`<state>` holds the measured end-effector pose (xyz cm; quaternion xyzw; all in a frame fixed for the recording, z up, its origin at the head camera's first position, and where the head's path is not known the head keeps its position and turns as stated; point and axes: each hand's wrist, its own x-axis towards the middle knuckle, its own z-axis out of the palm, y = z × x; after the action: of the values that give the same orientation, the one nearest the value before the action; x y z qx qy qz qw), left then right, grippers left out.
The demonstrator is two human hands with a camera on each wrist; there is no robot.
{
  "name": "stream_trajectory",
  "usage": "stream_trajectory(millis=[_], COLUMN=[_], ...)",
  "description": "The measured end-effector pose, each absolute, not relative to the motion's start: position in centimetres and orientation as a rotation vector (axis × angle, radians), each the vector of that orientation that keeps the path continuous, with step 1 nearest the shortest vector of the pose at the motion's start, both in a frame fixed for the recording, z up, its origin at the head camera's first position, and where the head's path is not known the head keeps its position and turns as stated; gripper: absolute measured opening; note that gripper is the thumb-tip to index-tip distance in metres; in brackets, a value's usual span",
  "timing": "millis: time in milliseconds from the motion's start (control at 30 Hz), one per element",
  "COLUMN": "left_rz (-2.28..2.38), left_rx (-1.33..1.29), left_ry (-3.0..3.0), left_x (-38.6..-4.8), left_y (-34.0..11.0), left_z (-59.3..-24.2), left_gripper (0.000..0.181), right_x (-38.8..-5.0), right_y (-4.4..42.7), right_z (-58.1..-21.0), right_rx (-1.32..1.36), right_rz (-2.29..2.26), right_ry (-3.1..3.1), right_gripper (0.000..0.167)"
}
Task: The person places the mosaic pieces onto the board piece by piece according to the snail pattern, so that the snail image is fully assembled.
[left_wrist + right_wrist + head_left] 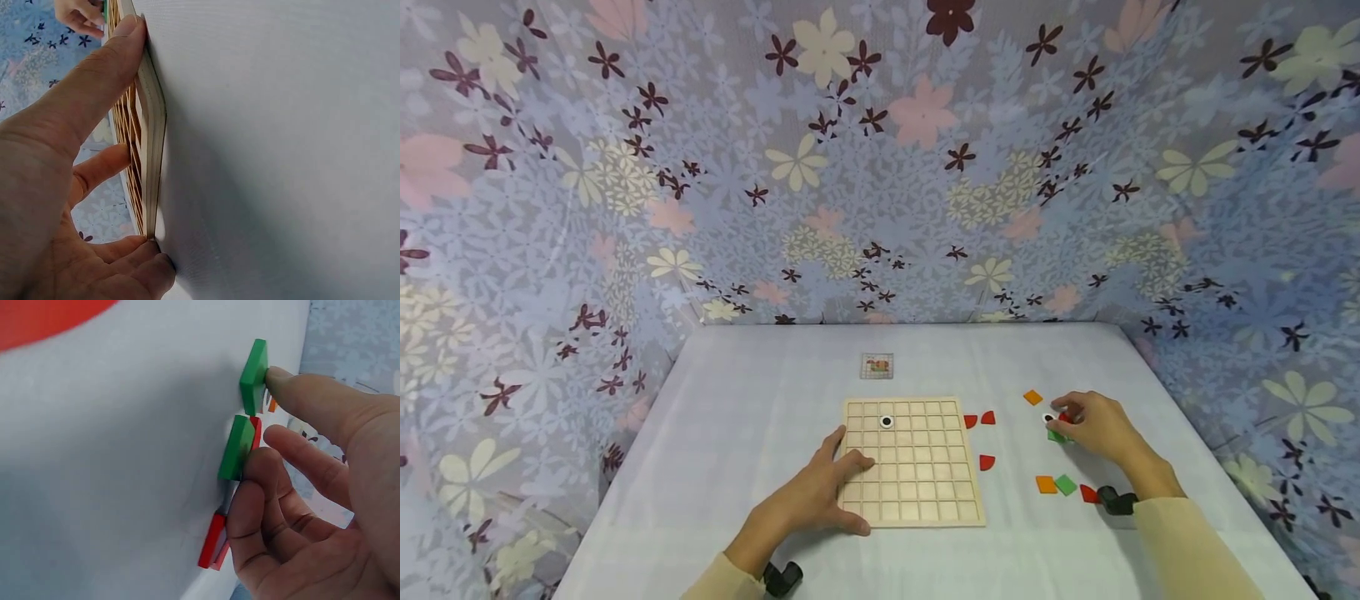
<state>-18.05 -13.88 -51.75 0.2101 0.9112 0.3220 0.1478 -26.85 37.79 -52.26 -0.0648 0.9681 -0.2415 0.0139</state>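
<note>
My left hand (831, 492) rests at the near-left corner of a wooden grid board (925, 467), fingers spread. Its thumb (128, 37) lies along the near edge, the index finger touches the grid, and other fingers meet the left side. One round eye piece (887, 422) sits in the upper part of the grid. To the right, my right hand (1097, 425) is low over small pieces, thumb and index finger apart. A second eye piece (1048, 418) shows between those fingertips. In the right wrist view, the thumb touches a green piece (253, 378); another green piece (237, 447) lies by the bent fingers.
A small picture card (877, 366) lies beyond the board. Red quarter-round pieces (987, 462) lie right of the board. Orange pieces (1046, 484), a green diamond (1066, 484) and another red piece (1088, 493) lie around the right hand. Flowered cloth (880, 208) surrounds the white table (760, 400).
</note>
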Motion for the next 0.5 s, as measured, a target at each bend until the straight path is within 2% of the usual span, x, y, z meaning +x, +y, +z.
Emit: stream_trajectory(millis=[300,500], left_rz=[0.937,0.949], left_rx=[0.623,0.619], left_ry=[2.615,2.603], left_x=[-18.19,-18.12], left_y=[-13.93,-13.84], left_z=[-51.57,-51.46], left_gripper=[0.088,0.087], right_x=[-27.51,-27.84], right_y=[38.11,38.09], right_z=[-52.30,-51.64], right_rx=[-0.224,-0.290], right_rz=[-0.767,-0.767], right_ry=[2.979,2.925], right_gripper=[0.025,0.025])
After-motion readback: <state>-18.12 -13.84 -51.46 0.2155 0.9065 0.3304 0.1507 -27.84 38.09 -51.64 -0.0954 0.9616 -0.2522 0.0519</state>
